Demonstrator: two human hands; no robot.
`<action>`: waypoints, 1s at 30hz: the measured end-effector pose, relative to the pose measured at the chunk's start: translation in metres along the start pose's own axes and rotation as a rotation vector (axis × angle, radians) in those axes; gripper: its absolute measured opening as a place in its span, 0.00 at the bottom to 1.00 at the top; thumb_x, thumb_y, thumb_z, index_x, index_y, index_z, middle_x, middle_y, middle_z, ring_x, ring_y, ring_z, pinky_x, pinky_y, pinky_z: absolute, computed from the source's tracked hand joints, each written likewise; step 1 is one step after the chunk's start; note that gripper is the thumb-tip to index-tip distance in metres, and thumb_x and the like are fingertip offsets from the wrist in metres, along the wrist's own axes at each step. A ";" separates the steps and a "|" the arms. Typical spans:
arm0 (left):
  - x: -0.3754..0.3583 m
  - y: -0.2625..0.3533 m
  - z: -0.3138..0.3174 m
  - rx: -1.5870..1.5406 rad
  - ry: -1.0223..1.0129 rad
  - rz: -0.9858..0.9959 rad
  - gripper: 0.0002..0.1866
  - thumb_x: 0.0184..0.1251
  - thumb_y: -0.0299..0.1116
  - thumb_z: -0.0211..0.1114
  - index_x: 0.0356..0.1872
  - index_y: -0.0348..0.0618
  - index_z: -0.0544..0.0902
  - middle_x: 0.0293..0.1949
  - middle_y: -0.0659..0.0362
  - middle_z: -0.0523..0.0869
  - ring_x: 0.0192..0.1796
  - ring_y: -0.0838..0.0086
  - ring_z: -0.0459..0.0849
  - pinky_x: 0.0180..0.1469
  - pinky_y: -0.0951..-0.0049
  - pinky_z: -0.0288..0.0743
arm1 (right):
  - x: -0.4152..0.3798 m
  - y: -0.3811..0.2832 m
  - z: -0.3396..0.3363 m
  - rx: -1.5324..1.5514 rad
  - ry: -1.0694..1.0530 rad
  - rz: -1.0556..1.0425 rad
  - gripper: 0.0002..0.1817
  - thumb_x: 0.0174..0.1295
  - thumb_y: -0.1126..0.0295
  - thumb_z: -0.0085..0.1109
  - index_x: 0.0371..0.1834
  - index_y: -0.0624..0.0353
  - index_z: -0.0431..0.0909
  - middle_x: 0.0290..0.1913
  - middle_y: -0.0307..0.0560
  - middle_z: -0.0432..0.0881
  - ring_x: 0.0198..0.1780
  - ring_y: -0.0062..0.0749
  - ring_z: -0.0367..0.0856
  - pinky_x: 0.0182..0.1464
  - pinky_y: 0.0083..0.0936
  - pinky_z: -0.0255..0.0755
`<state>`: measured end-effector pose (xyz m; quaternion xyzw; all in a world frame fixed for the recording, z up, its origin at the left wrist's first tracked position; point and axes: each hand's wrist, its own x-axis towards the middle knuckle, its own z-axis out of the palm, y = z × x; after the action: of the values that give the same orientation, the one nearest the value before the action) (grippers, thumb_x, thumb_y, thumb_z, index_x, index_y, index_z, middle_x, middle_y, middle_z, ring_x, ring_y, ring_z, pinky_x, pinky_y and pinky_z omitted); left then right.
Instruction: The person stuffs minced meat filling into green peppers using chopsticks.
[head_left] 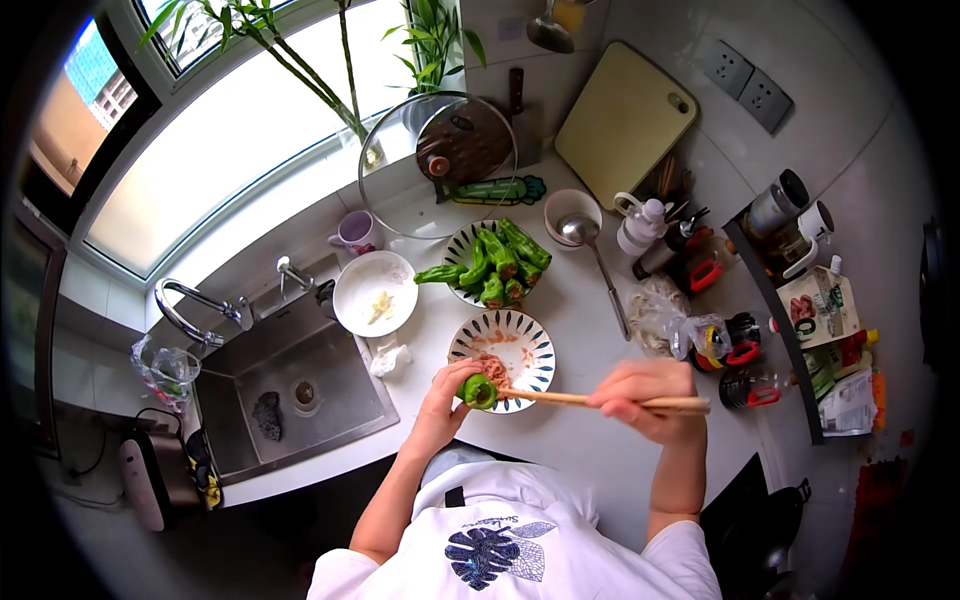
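Observation:
My left hand (442, 402) is closed around a green pepper (478, 391), its cut, open end facing toward my right. In my right hand (650, 396) is a pair of chopsticks (560, 399), held level, with the tips right at the pepper and the meat. Below them a patterned plate (538, 342) carries a heap of pink minced meat (494, 372), with smears across its middle. Behind it, a second patterned plate (458, 245) is piled with several green peppers (497, 262).
A white bowl (350, 290) with pale bits stands left of the plates, near a crumpled tissue (390, 358) and the sink (240, 390). A ladle (600, 270) rests in a small bowl (562, 208). Bottles (648, 225) and bags (655, 305) line the right. A glass lid (372, 165) leans behind.

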<state>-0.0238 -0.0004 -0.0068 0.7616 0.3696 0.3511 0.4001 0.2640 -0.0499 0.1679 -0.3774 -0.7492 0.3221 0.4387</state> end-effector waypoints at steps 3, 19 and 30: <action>-0.005 -0.010 -0.005 -0.006 0.028 0.025 0.34 0.47 0.08 0.65 0.60 0.43 0.73 0.60 0.52 0.80 0.68 0.56 0.75 0.68 0.63 0.70 | -0.015 0.026 0.003 0.149 0.175 0.106 0.09 0.67 0.71 0.63 0.37 0.67 0.86 0.31 0.46 0.85 0.26 0.26 0.82 0.30 0.21 0.76; -0.041 -0.070 -0.001 -0.157 0.175 -0.358 0.31 0.60 0.20 0.71 0.63 0.47 0.67 0.62 0.52 0.79 0.56 0.70 0.83 0.59 0.68 0.77 | -0.083 0.205 0.090 0.361 0.461 0.763 0.14 0.73 0.66 0.56 0.46 0.70 0.84 0.32 0.45 0.86 0.31 0.22 0.84 0.35 0.19 0.81; -0.021 -0.062 0.002 -0.180 0.099 -0.568 0.32 0.61 0.27 0.72 0.63 0.49 0.64 0.46 0.55 0.87 0.47 0.70 0.86 0.53 0.66 0.79 | -0.068 0.233 0.129 0.382 0.535 0.709 0.17 0.75 0.63 0.53 0.43 0.70 0.83 0.34 0.47 0.86 0.29 0.22 0.83 0.36 0.19 0.82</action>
<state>-0.0496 0.0067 -0.0666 0.5712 0.5542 0.2933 0.5297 0.2363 -0.0092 -0.1029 -0.5918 -0.3626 0.4754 0.5406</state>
